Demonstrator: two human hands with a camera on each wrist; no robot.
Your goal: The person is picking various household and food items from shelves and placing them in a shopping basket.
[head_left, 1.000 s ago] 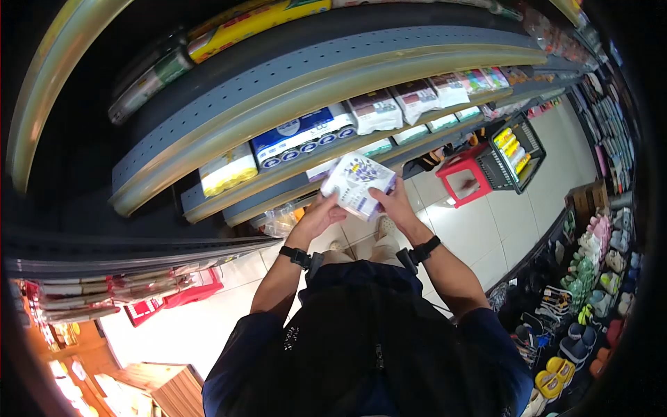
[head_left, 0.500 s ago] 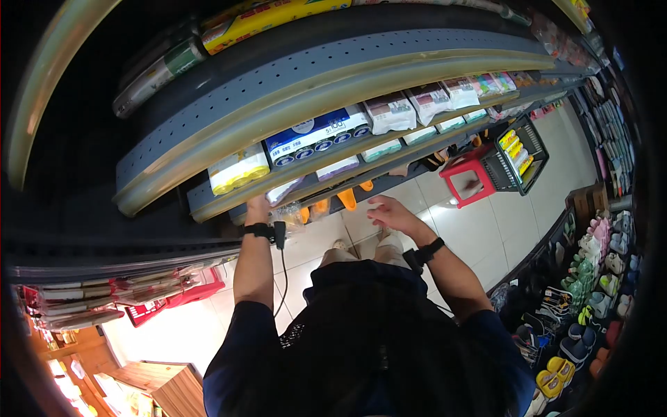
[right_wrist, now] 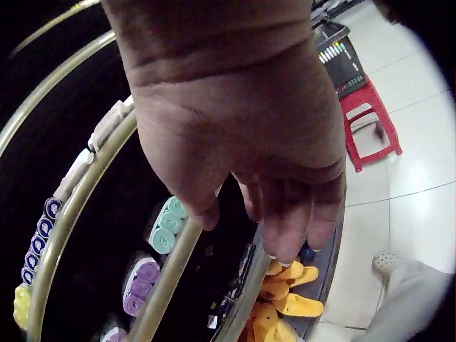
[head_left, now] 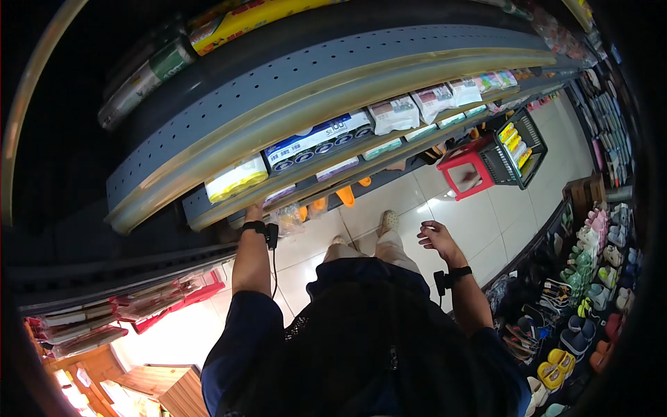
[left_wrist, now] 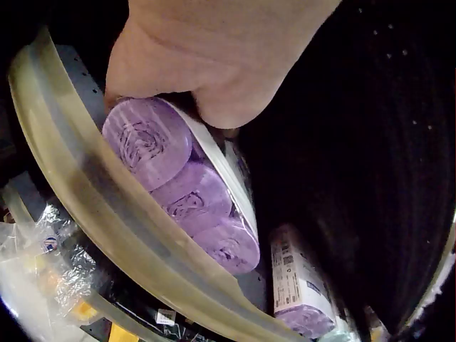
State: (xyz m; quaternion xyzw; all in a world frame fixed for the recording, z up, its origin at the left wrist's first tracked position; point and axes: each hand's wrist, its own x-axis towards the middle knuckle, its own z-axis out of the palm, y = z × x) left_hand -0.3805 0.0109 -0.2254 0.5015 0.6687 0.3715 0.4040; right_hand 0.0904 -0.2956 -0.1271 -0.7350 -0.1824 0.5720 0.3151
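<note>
My left hand reaches onto the lower shelf at the left. In the left wrist view it grips a clear-wrapped pack of purple bag rolls from above, the thumb along its far side and the other fingers mostly hidden. The pack rests on the shelf, its roll ends facing the yellowish shelf edge. Another purple pack lies farther along. My right hand hangs over the floor, fingers loosely bent with nothing in them; the right wrist view shows its palm side.
Above the left hand, a higher shelf carries a yellow roll pack and a blue pack. A red stool bears a black basket holding yellow rolls. Orange slippers sit below the shelves. Rows of shoes line the right side.
The white-and-purple pack held in both hands has gone to the lower left shelf with my left hand. My right hand has let go and moved right, away from the shelves.
</note>
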